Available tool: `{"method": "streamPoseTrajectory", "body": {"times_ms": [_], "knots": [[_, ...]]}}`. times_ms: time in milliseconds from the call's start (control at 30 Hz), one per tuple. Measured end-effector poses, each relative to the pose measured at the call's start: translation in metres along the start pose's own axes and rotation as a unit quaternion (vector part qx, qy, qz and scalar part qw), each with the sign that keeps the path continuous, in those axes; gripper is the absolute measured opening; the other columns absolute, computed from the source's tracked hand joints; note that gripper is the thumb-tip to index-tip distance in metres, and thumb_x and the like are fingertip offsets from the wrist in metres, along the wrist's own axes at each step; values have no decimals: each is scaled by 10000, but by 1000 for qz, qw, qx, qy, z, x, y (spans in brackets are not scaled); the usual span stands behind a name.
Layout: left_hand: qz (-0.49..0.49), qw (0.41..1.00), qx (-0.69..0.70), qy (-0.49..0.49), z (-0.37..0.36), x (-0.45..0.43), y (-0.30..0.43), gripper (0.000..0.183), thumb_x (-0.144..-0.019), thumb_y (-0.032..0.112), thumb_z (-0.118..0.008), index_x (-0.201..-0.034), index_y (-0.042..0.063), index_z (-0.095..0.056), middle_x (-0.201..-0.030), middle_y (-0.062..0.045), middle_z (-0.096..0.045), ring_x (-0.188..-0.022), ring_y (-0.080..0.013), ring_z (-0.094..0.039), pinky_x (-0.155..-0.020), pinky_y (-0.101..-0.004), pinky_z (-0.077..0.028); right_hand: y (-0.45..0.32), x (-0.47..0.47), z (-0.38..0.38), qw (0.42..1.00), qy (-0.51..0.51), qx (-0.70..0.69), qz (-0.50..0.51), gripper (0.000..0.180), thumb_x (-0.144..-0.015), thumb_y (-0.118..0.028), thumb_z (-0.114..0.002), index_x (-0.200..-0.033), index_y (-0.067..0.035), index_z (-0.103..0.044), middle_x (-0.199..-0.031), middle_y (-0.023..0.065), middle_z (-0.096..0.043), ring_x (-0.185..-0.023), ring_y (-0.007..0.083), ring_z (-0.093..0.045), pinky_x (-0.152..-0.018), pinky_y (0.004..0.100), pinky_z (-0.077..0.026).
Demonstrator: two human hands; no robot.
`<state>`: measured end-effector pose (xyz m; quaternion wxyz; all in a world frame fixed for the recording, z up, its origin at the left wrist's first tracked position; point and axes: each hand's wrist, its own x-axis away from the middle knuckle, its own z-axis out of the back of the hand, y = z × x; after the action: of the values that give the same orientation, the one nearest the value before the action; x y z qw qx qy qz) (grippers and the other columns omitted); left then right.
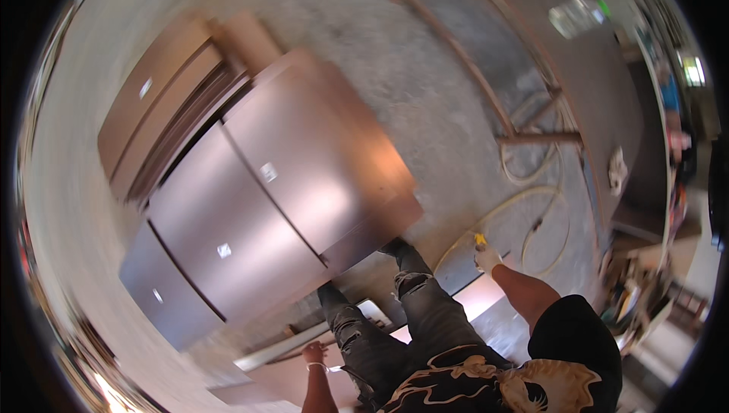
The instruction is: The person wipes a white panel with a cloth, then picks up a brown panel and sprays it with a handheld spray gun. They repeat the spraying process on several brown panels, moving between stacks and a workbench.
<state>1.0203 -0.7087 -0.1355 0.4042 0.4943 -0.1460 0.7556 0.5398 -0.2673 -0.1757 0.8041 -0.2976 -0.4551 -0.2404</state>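
Note:
My right hand (487, 258), in a pale work glove, is shut on a small yellow tool (480, 239) whose exact kind is too small to tell. A thin yellowish hose (501, 208) runs close by it and loops over the floor. My left hand (314, 352) is bare, with a pale band at the wrist. It hangs beside my left thigh, fingers partly curled, and I see nothing in it. Before my feet lie large glossy brown panels (250, 213), side by side with dark gaps between them, several bearing small white labels.
More brown panels (165, 88) are stacked beyond. To the right stands a rusty metal frame (455, 51) beside a dark-topped table (603, 88), which carries a clear plastic container (575, 17) and a crumpled white cloth (617, 171). Boards (296, 373) lie near my left leg.

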Motion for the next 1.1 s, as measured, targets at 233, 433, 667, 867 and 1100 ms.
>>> {"method": "streamPoseTrajectory", "body": {"times_ms": [233, 433, 667, 867, 1100], "knots": [[-210, 972, -52, -87, -113, 46, 273, 151, -921, 99, -552, -1020, 6, -616, -820, -133, -684, -644, -179, -650, -473, -262, -479, 156, 95, -52, 975, -72, -112, -177, 481, -784, -108, -618, -1259, -33, -612, -839, 141, -687, -604, 235, -656, -542, 364, -537], [-291, 876, -268, -277, -286, 126, 288, 225, -948, 212, -574, -1007, 7, -644, -836, -104, -702, -682, -165, -679, -563, -268, -526, 194, 99, -66, 992, 7, -94, -82, 488, -810, -141, -589, -1285, -28, -604, -933, 154, -713, -690, 190, -674, -639, 328, -547], [-251, 694, -575, -352, -430, 212, 199, 243, -968, 214, -593, -1034, -9, -663, -890, -101, -724, -760, -156, -686, -676, -264, -556, 200, 69, -58, 806, 80, -541, -226, 457, -808, -111, -578, -1259, -48, -626, -917, 131, -720, -766, 235, -687, -701, 337, -544], [-294, 511, -711, -385, -533, 303, 168, 220, -1000, 139, -527, -1146, 8, -627, -1009, -112, -711, -849, -159, -688, -746, -277, -551, 209, 66, -77, 712, 53, -644, -275, 455, -844, -62, -577, -1298, -74, -599, -831, 63, -680, -660, 151, -629, -619, 286, -525], [-351, 423, -751, -365, -591, 307, 228, 212, -992, 78, -522, -1151, -31, -611, -1031, -134, -701, -885, -169, -679, -818, -271, -537, 191, -43, -78, 764, 83, -599, -222, 355, -834, -195, -562, -1136, -61, -689, -1152, 188, -671, -1111, 348, -626, -961, 371, -485]]}}
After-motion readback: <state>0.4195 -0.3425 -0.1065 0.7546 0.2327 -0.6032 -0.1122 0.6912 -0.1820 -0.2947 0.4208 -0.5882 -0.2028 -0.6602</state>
